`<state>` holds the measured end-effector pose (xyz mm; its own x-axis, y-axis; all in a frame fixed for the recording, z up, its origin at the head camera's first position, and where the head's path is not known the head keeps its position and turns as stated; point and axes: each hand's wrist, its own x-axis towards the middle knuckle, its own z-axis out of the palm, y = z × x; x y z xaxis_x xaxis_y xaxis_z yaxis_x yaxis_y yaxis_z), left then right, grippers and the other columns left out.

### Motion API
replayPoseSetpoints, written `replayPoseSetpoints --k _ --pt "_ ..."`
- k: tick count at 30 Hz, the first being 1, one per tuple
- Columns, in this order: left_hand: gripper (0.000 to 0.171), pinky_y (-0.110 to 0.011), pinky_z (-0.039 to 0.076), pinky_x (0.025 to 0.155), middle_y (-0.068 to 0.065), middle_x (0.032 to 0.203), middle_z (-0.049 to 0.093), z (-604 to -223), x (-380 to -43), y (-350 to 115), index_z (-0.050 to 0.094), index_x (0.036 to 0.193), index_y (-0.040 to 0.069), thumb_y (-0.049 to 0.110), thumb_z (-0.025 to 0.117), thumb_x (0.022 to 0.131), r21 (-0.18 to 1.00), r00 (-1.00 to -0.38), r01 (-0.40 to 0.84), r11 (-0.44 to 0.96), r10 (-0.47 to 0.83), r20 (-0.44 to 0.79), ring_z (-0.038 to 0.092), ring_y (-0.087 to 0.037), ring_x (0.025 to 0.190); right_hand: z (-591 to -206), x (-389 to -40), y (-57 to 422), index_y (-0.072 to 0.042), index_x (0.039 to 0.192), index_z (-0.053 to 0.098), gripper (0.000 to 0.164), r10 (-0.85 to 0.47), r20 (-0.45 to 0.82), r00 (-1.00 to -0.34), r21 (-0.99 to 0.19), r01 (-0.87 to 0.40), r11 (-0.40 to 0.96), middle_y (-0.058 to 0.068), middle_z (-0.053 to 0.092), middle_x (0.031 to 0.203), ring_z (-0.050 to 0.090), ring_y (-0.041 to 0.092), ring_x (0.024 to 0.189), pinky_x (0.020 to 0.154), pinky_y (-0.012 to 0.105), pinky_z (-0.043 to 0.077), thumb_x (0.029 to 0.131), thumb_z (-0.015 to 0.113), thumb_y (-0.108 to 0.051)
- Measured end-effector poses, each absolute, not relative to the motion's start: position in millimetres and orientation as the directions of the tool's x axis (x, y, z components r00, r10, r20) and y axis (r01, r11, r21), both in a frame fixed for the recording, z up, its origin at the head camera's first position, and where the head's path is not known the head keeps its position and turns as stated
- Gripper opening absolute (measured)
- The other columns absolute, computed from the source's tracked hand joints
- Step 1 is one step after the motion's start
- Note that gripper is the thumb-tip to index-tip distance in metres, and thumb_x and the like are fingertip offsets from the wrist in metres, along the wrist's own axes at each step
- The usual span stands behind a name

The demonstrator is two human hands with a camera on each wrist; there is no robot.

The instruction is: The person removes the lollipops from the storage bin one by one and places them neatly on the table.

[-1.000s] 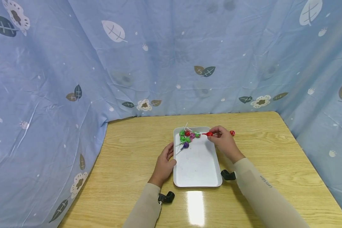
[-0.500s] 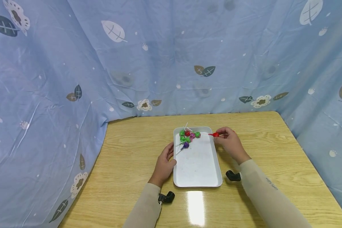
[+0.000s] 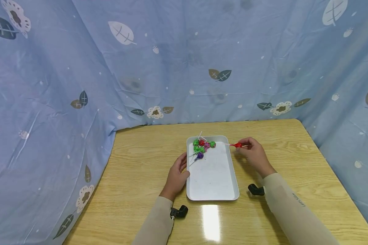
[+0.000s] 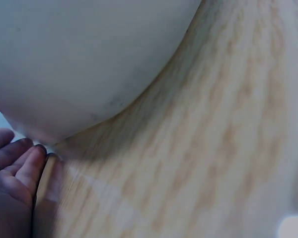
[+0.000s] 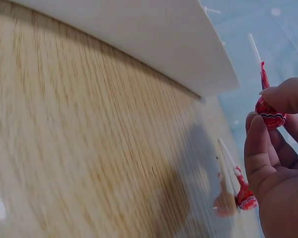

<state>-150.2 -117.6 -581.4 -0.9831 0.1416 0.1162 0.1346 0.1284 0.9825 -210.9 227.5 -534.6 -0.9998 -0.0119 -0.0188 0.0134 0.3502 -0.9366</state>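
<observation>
Red lollipop (image 3: 238, 145), pinched in the right hand (image 3: 257, 156): I see it has shifted rightward, candy now outside the tray (image 3: 213, 180) beyond its right edge, near the far corner. I read removal, not adding. Left hand (image 3: 175, 177) (fingers loosely bent, relaxed) touches the left edge.

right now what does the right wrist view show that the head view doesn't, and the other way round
Only the right wrist view: a second red lollipop on the table. Only the head view: the left hand and the lollipops in the tray. Both: the right hand pinching a red lollipop, the tray, the table and the curtain.
</observation>
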Motion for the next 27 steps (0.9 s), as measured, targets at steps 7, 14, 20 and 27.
replayPoseSetpoints --k 7,14,20,27 --pt "0.083 -0.039 0.045 0.118 -0.016 0.163 0.049 -580.2 -149.7 -116.5 0.037 0.169 0.004 -0.009 0.052 0.088 0.985 -0.987 0.113 0.134 0.129 0.095 0.053 -0.027 0.144 -536.9 -207.8 238.2 0.004 0.136 0.061 0.039 0.008 -0.032 -0.999 -0.928 0.033 0.370 0.022 0.060 0.129 0.064 0.029 0.104 0.081 0.023 0.057 0.104 0.074 -0.015" --pt "0.083 -0.040 0.045 0.118 -0.015 0.163 0.049 -581.0 -149.5 -116.5 0.037 0.169 0.005 -0.010 0.052 0.089 0.987 -0.987 0.107 0.121 0.130 0.091 0.053 -0.027 0.144 -540.4 -205.3 248.5 0.004 0.139 0.061 0.042 0.032 -0.032 -0.999 -0.928 0.042 0.369 0.022 0.060 0.132 0.060 0.028 0.107 0.078 0.024 0.056 0.106 0.073 -0.019" --pt "0.083 -0.046 0.043 0.120 -0.017 0.163 0.049 -582.0 -149.1 -116.4 0.038 0.168 0.006 -0.012 0.053 0.089 0.989 -0.986 0.112 0.096 0.133 0.099 0.052 -0.031 0.145 -546.0 -206.8 255.7 0.003 0.143 0.061 0.045 0.069 -0.059 -0.996 -0.929 0.080 0.362 0.022 0.059 0.137 0.058 0.029 0.111 0.079 0.017 0.055 0.106 0.073 -0.019" --pt "0.082 -0.041 0.044 0.118 -0.015 0.163 0.049 -582.4 -149.7 -117.2 0.038 0.169 0.007 -0.009 0.053 0.090 0.987 -0.986 0.110 0.120 0.137 0.093 0.053 -0.028 0.145 -554.7 -205.4 262.5 0.006 0.140 0.061 0.045 0.077 -0.047 -0.996 -0.911 0.074 0.405 0.023 0.063 0.130 0.060 0.025 0.104 0.078 0.018 0.054 0.105 0.075 -0.018"
